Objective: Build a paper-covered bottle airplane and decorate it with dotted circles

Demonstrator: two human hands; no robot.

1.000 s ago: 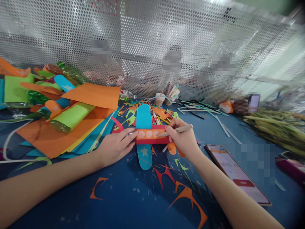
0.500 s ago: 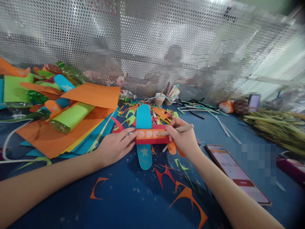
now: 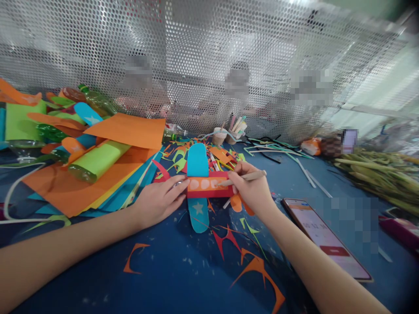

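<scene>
A paper toy airplane (image 3: 214, 192) lies across the middle of the table, with a red body, an orange band and blue wings, the near one bearing a pale star. Pale round spots run along the orange band. At the body's left end, my left hand (image 3: 162, 198) grips it with bent fingers; a ring shows on one. My right hand (image 3: 250, 187) is closed around a slim, pale pen-like stick (image 3: 253, 175), its tip at the spots near the body's right end. Whether the stick is a marker or a brush I cannot tell.
Coloured paper (image 3: 127, 131) and wrapped plastic bottles (image 3: 98, 161) pile up at left. Paper scraps (image 3: 258, 266) lie around the airplane. A phone (image 3: 322, 235) rests right of my forearm. Two cups (image 3: 220, 136) stand before a perforated screen (image 3: 196, 52), with people blurred behind it.
The pale stick's tip has shifted very slightly over the spots. My hands and the airplane stay in nearly the same place.
</scene>
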